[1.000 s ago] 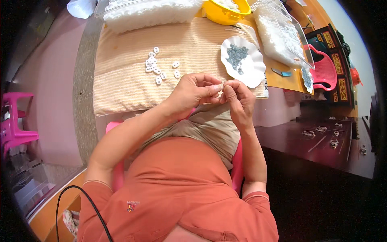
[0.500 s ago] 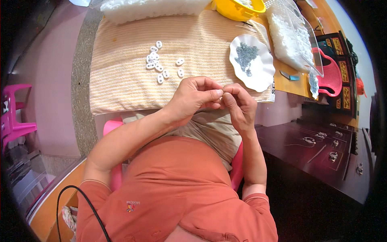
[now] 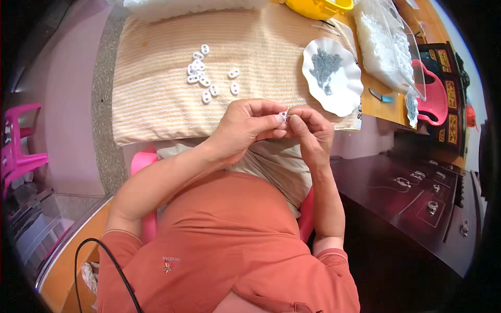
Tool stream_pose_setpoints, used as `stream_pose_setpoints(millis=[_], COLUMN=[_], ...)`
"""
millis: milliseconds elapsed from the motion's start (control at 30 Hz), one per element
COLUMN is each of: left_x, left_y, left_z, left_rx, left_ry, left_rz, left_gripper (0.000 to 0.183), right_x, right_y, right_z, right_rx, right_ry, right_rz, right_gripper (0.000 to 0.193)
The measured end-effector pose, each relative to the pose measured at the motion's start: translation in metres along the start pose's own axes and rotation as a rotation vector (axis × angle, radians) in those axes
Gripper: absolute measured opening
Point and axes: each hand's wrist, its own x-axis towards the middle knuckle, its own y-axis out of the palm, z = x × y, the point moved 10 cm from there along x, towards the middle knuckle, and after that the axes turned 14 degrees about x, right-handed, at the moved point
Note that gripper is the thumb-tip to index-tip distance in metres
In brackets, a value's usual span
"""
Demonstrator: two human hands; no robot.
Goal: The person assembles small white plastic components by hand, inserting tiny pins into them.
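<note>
My left hand [image 3: 242, 128] pinches a small white oval piece with holes [image 3: 282, 116] between thumb and fingertips, above my lap at the table's near edge. Close against it, my right hand [image 3: 313, 133] is closed in a pinch at the piece's right side. What the right fingertips hold is too small to make out. On the striped towel [image 3: 156, 104] lies a cluster of similar white two-holed oval pieces [image 3: 198, 66], with two more [image 3: 234, 73] set apart to its right. A white wavy-edged plate [image 3: 344, 88] holds a heap of small dark grey slivers [image 3: 326, 68].
A yellow basin [image 3: 318, 7] and a clear bin of white pieces [image 3: 383, 52] stand at the far right, with a blue-handled blade [image 3: 381, 96] nearer. More white pieces [image 3: 193, 6] are heaped at the far edge. Pink chair [image 3: 432, 94] and stool [image 3: 21, 141] flank the table.
The white oval piece now shows between my fingertips, which hid it before. Both hands stay nearly in place. The view has shifted slightly, moving the table things up in the picture.
</note>
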Motion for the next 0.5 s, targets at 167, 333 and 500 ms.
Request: stream_pose_setpoints(millis=[167, 333, 500], left_x=[-0.0013, -0.0015, -0.0003], left_y=[0.0002, -0.0001, -0.0011], left_z=[0.0007, 0.0030, 0.0052], left_rx=[-0.021, -0.009, -0.015], left_ry=[-0.008, -0.009, -0.006], left_rz=[-0.012, -0.009, -0.003], left_gripper=[0.021, 0.022, 0.021], right_x=[-0.0022, -0.0041, -0.0041], right_y=[0.0024, 0.0057, 0.0056], right_z=[-0.0029, -0.0019, -0.0016], right_rx=[0.013, 0.069, 0.072], right_ry=[-0.006, 0.006, 0.000], right_rz=[0.002, -0.011, -0.012], right_gripper=[0.013, 0.013, 0.012])
